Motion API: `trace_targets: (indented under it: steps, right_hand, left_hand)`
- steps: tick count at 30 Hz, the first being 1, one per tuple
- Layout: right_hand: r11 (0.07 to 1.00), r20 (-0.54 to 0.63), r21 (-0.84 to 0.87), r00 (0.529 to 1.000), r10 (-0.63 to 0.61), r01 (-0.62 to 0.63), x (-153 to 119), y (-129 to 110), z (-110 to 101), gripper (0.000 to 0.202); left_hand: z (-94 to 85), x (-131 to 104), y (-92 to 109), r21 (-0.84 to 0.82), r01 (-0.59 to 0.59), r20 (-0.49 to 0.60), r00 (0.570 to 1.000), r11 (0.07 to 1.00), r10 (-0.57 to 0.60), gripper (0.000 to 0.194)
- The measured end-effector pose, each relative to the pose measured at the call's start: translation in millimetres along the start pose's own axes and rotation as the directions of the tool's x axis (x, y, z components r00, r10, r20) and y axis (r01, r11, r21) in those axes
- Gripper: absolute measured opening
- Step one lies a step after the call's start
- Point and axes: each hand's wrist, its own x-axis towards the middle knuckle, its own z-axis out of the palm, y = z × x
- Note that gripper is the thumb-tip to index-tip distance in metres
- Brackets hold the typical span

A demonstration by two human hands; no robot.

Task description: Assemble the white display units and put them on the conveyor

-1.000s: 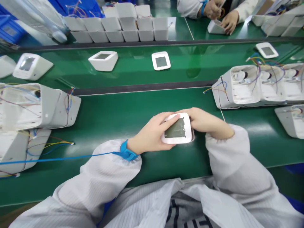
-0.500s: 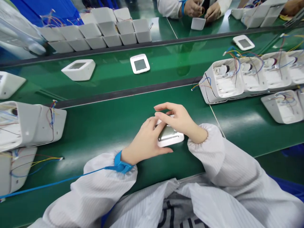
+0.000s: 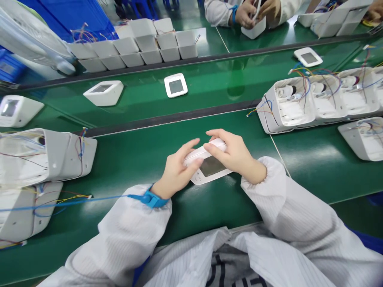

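Note:
A white plastic device with a grey display screen [image 3: 204, 178] is between my hands, just in front of me on the green bench. Its screen side faces me, and its thick top edge is raised toward the far side. My left hand [image 3: 178, 167] grips the left end, thumb across the front and fingers along the far edge. At the right end, my right hand [image 3: 236, 153] has its thumb on the top edge and its fingers curled behind. Part of the screen and the right side are hidden by my right hand. A blue wrist strap [image 3: 154, 199] circles my left wrist.
Open white housings with wires stand right [image 3: 295, 107] and left [image 3: 72, 155]. Beyond the dark rail [image 3: 167, 120] lie a flat screen panel [image 3: 176, 85] and a wedge-shaped unit [image 3: 107, 93]. Across, a co-worker's hands [image 3: 248, 16] hold a white part; stacked housings [image 3: 143, 46] stand nearby.
The device has tilted up, showing its thick top edge. My left hand has shifted left and up from the front to the device's left end. The co-worker's part has moved closer to their hands.

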Motion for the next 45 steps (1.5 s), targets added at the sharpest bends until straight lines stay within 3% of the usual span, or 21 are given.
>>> trace_targets:
  steps: [3,10,17,23,28,30,33,36,38,40,43,45]
  right_hand:
    - [0.997,-0.007,-0.002,0.997,-0.081,0.081,-2,0,1,0.041]
    - [0.995,-0.106,-0.098,0.994,-0.009,-0.002,-5,-6,6,0.036]
    - [0.985,-0.087,-0.167,0.995,-0.051,0.036,-4,-7,3,0.038]
    - [0.997,-0.099,-0.052,0.993,-0.068,0.063,-3,0,5,0.039]
    - [0.998,-0.037,-0.061,0.999,-0.009,0.007,0,10,9,0.054]
    - [0.995,0.009,-0.101,1.0,0.001,0.0,2,12,9,0.054]
    - [0.996,0.015,-0.089,1.0,-0.012,0.014,5,16,8,0.053]
    - [0.999,0.014,0.034,1.0,0.011,-0.011,8,22,10,0.054]
    - [0.982,0.014,0.18,0.998,0.064,-0.065,8,27,14,0.061]
    - [0.933,0.087,0.341,0.992,0.09,-0.115,8,29,20,0.068]
    - [0.887,0.277,0.434,0.96,0.039,-0.162,5,27,26,0.053]
    - [0.919,0.262,0.375,0.965,0.017,-0.118,3,23,26,0.04]
  left_hand:
    - [-2.0,0,-1,-0.097,0.114,0.01,0.994,0.989,-0.113,0.039]
    - [0.0,-4,3,0.051,0.038,-0.049,0.998,0.998,-0.035,0.036]
    - [3.5,-7,9,0.112,-0.077,-0.053,0.995,0.991,0.083,0.036]
    - [3.3,-6,8,0.096,-0.03,-0.071,0.997,0.995,0.037,0.037]
    - [0.0,-2,2,-0.029,0.157,-0.248,0.956,0.987,-0.16,0.039]
    - [0.7,-2,0,-0.08,0.18,-0.258,0.946,0.98,-0.195,0.04]
    - [2.5,-2,-3,-0.108,0.175,-0.243,0.95,0.979,-0.197,0.04]
    - [4.6,0,-11,-0.147,0.178,-0.259,0.942,0.973,-0.211,0.041]
    - [6.7,2,-18,-0.262,0.185,-0.307,0.915,0.947,-0.264,0.043]
    - [9.4,5,-25,-0.435,0.148,-0.369,0.87,0.888,-0.325,0.045]
    - [12.0,9,-34,-0.574,0.079,-0.398,0.843,0.815,-0.362,0.047]
    - [11.8,11,-38,-0.532,0.093,-0.383,0.86,0.841,-0.338,0.048]
